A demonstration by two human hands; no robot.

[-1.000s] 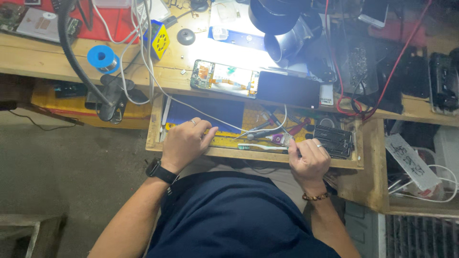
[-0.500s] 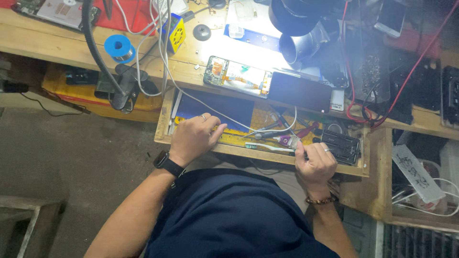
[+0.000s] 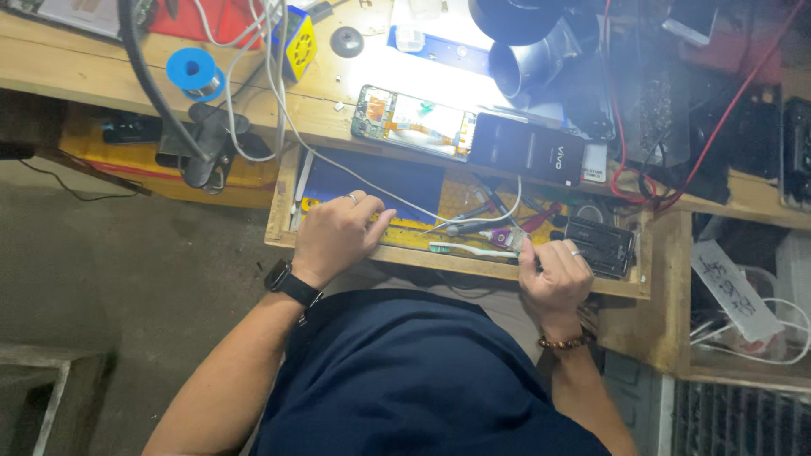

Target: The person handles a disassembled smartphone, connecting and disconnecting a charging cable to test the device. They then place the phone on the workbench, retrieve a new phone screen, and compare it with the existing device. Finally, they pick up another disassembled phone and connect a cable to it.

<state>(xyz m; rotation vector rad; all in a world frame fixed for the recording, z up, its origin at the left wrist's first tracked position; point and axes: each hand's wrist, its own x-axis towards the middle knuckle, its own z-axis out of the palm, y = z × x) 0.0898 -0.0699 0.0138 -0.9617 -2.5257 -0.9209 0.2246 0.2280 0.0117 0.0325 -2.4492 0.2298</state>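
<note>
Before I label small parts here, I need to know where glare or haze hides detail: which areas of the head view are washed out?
Head view: lamp glare bleaches the bench top behind the opened phone with exposed boards; grey haze veils the upper right around the round black lamp head; both hands in the wooden drawer stay fairly sharp.

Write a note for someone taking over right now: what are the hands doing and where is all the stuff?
Left hand: resting palm down on the front edge of the open wooden drawer, holding nothing visible.
Right hand: curled at the drawer's front right, by a small purple-tipped tool; whether it grips anything cannot be told.
In the drawer: a white toothbrush, a blue mat, a black box.
On the bench above: an opened phone showing its insides, and beside it a black phone panel.
Done: phone is opened. Left: it is not closed up.
</note>
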